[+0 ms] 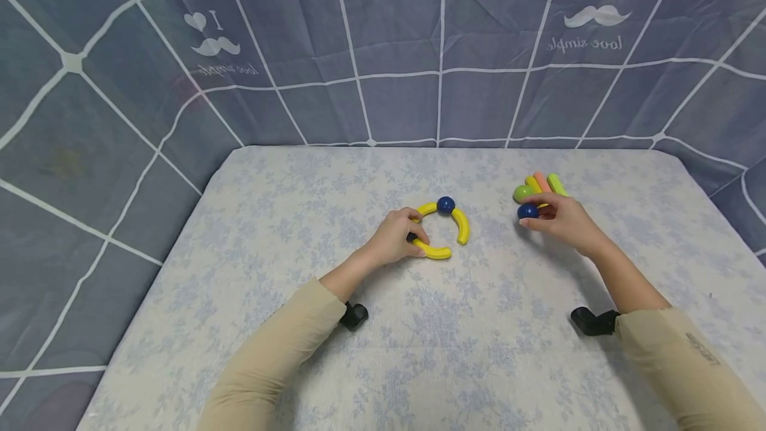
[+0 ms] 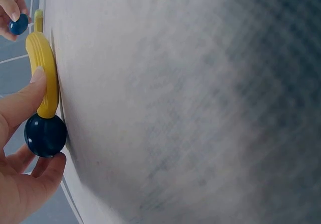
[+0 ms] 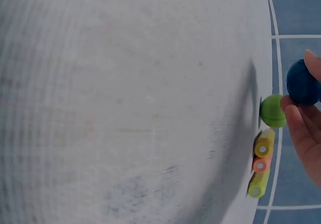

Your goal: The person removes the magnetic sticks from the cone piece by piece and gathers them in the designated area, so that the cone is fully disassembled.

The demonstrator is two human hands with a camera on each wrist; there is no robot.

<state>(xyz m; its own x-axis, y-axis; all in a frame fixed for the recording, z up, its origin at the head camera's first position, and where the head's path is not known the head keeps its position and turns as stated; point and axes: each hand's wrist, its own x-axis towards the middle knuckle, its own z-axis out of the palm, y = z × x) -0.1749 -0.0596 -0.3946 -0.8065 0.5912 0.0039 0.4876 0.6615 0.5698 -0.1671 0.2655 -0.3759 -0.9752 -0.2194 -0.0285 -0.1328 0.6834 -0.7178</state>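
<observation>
A blue-grey curtain (image 1: 395, 25) with white grid lines and mirrored lettering hangs behind the table (image 1: 491, 351), which wears a pale cloth with a blue floral pattern. Two beige sleeves (image 1: 281, 351) reach in over it from the near side. The left hand (image 1: 397, 237) is clamped on a joined pair at the ring's left side, its thumb on the lower curve (image 1: 438, 253) and its fingers against the left ball (image 2: 45, 135). The right hand (image 1: 565, 223) pinches the loose ball (image 1: 527, 211), dark blue, between thumb and fingers above the table. By each wrist shows a black mount (image 1: 354, 316).

Two more yellow pieces, the upper curve (image 1: 427, 208) and the right curve (image 1: 462, 226), meet at the top ball (image 1: 445, 205), also dark blue. A gap separates the right curve from the lower one's free end. Beyond the right hand, yellow, orange and lime sticks (image 1: 542, 182) lie side by side, with a green ball (image 1: 522, 193) just beside the yellow one.
</observation>
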